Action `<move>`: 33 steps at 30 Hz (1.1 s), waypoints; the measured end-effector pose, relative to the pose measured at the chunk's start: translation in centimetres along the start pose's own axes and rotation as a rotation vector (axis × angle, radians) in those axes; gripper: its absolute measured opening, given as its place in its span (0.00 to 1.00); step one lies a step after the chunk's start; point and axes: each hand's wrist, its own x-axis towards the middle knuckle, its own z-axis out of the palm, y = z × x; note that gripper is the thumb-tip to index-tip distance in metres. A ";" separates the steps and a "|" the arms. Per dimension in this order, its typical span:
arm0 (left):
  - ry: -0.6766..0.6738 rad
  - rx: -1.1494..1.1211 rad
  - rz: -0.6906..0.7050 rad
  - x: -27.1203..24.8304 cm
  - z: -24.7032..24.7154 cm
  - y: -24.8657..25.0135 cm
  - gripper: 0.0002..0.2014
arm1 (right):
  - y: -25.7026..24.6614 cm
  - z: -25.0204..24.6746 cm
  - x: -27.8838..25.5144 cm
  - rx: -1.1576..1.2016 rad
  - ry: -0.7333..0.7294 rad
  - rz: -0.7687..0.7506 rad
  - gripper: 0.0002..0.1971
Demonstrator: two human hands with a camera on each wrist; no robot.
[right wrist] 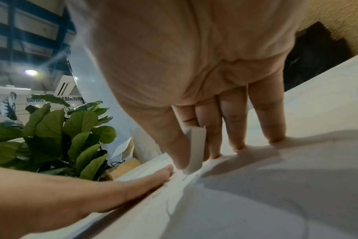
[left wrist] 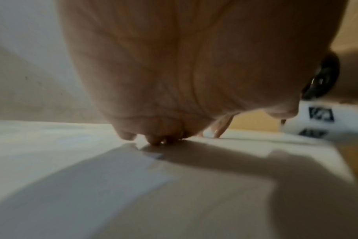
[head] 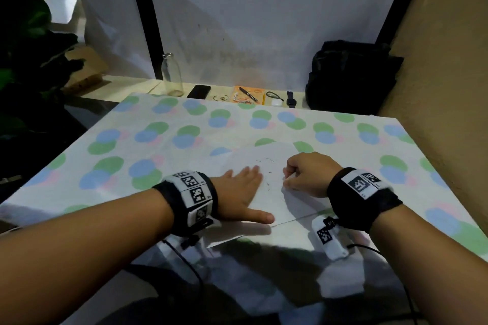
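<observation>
Spotted cloth over worktop (head: 184,126); white paper sheet (head: 266,150) lies on its near-middle part, the near edge toward the person. Left hand (head: 241,194) is flat, palm down, on the sheet's left part: fingers straight and close together, thumb splayed toward the near edge, nothing gripped, just pressing the sheet down. Right hand (head: 307,174) sits just beside it on the sheet's right part, curled. Right wrist view shows a small white eraser (right wrist: 194,148) pinched between thumb and the first fingers (right wrist: 234,122), standing nearly upright, its lower end touching the paper; the remaining fingertips rest on the sheet too. Faint pencil marks (head: 268,166) lie on the paper between the two hands. Beyond the far edge of the cloth, in a row: clear glass bottle (head: 172,75), dark phone (head: 199,91), pen (head: 248,93) on an orange packet, wristwatch (head: 291,100), then a black bag (head: 351,74) against the wall. Leafy plant (right wrist: 71,129) to the left.
</observation>
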 end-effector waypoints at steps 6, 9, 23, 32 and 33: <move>-0.046 -0.001 -0.143 -3.0 -0.7 -2.1 0.59 | 0.1 0.4 -0.1 -0.023 0.014 -0.017 0.04; -0.188 0.087 -0.204 -5.5 0.6 -3.2 0.63 | 0.0 0.4 -0.1 -0.041 0.015 -0.030 0.03; 0.036 0.003 -0.011 -3.3 -1.6 0.9 0.55 | 0.2 0.3 -0.3 -0.034 0.019 -0.004 0.07; -0.131 0.094 -0.201 -6.0 1.4 -1.9 0.67 | -0.6 0.4 0.1 -0.076 0.000 -0.017 0.07; -0.110 0.093 -0.155 -5.2 1.4 -0.8 0.66 | -0.6 0.4 0.1 -0.075 0.002 -0.014 0.07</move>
